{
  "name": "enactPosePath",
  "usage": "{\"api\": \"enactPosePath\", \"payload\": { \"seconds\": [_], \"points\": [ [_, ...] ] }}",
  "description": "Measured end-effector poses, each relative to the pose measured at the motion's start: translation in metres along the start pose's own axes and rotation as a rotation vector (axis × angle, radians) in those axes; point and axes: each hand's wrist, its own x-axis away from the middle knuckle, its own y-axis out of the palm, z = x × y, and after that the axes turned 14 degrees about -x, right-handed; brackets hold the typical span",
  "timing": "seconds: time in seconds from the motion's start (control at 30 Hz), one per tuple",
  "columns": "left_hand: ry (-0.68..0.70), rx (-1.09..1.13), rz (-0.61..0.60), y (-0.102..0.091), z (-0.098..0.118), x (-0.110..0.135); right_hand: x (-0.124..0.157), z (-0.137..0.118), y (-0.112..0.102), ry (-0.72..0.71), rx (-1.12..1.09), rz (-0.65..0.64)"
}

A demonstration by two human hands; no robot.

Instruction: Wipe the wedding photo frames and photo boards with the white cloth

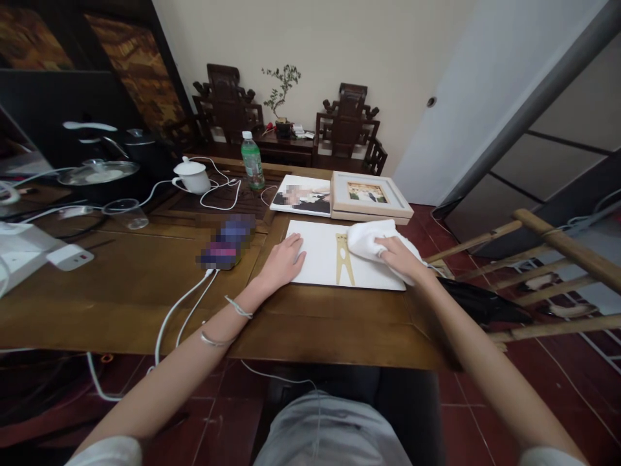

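So the white frame back (317, 257) is lying flat on the wooden bench (145, 285), right in front of the person, with its gold-coloured stand leg (344, 262) facing up. The left hand (284, 260) rests flat on the left edge, grip loose and fingers spread, not holding anything. The right hand (400, 255) has its grip closed around a white cloth (367, 237), pressed onto the upper right part of the frame back, just beside the leg. Just behind sit a framed picture (369, 193) and a photo print (303, 194). A phone (227, 243) on a cable lies just left of the frame back.
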Motion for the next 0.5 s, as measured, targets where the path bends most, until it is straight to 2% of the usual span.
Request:
{"api": "enactPosePath", "payload": {
  "seconds": [0.13,0.23,0.37,0.5],
  "points": [
    [0.016,0.005,0.012,0.002,-0.003,0.0,-0.036,0.017,-0.003,0.053,0.016,0.077],
    [0.021,0.007,0.018,0.003,-0.004,0.0,-0.043,0.019,-0.001,0.075,0.024,0.1],
    [0.024,0.024,0.017,0.003,-0.003,0.0,-0.023,0.01,0.004,0.052,0.021,0.067],
    [0.028,0.023,0.02,0.003,-0.002,0.001,0.022,-0.01,0.008,-0.007,-0.009,-0.019]
  ]
}}
